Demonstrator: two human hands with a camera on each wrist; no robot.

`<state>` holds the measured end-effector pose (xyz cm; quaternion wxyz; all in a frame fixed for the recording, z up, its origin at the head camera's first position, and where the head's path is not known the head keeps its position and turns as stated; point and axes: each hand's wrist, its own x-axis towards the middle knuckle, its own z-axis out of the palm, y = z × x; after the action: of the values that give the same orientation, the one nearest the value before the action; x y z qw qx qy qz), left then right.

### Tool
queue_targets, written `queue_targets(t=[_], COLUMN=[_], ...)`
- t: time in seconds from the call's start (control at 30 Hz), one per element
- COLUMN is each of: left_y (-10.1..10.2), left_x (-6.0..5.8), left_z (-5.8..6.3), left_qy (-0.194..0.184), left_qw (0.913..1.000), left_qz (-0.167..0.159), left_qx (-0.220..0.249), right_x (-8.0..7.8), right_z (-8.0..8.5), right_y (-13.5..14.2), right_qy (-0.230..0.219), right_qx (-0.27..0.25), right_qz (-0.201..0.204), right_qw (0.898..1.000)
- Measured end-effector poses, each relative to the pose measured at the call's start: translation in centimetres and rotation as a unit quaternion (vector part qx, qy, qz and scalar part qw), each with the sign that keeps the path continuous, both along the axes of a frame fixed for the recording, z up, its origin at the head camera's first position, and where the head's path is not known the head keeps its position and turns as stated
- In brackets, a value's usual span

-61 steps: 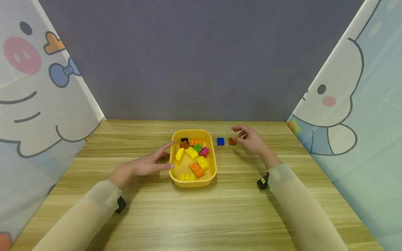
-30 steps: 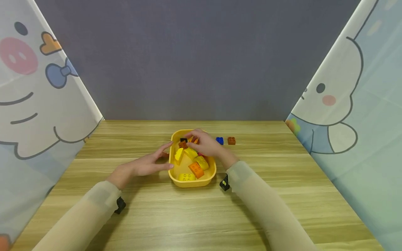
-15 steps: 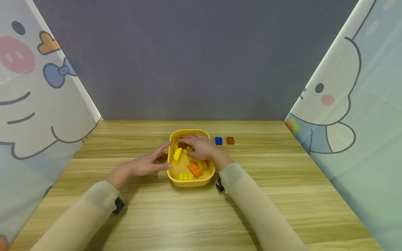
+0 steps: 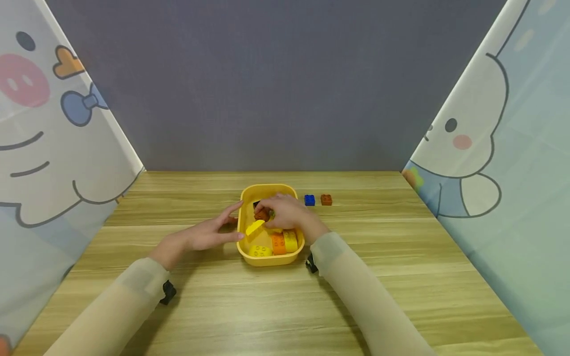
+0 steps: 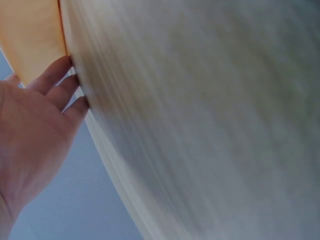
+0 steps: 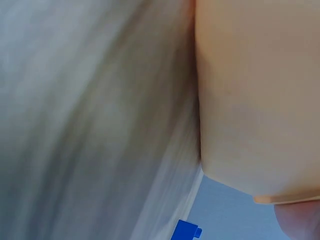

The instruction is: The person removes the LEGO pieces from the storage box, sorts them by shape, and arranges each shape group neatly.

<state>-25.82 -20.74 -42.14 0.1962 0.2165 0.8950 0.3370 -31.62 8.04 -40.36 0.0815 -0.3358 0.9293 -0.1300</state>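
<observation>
A yellow bin (image 4: 269, 262) of toy building bricks stands on the table. My left hand (image 4: 209, 234) rests against its left side, fingers spread; the left wrist view shows that hand (image 5: 37, 125) with straight fingers along the bin's wall (image 5: 35, 35). My right hand (image 4: 285, 211) reaches down inside, bent fingers among the bricks at a brown brick (image 4: 261, 215); whether they grip it is hidden. Near it lie a yellow half-round brick (image 4: 255, 227), an orange brick (image 4: 278, 244), yellow bricks (image 4: 290, 241) and a partly covered black brick (image 4: 256, 203). Bin wall (image 6: 260, 100) fills much of the right wrist view.
A blue brick (image 4: 309, 200) and a second brown brick (image 4: 326, 200) sit side by side on the table, right of the bin. The wooden table (image 4: 249, 311) meets a grey panel (image 4: 276, 89) at the back, with cartoon-printed sheets (image 4: 463, 148) at both sides.
My right hand has left the brown brick on the table and gone into the bin. Bricks inside have shifted: the orange and a yellow one now stand side by side. The left hand stays put.
</observation>
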Motion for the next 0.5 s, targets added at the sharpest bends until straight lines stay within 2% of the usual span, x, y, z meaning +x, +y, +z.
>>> queue_targets(t=[0.5], left_y=[-0.15], left_x=[0.15], left_z=[-0.12], left_qy=[-0.002], left_qw=[1.0000], left_qz=[-0.004], left_qx=[0.007], right_x=[0.24], right_z=[-0.21], right_y=[0.19], right_qy=[-0.036], right_qx=[-0.070], right_qz=[-0.018], right_qw=[0.997])
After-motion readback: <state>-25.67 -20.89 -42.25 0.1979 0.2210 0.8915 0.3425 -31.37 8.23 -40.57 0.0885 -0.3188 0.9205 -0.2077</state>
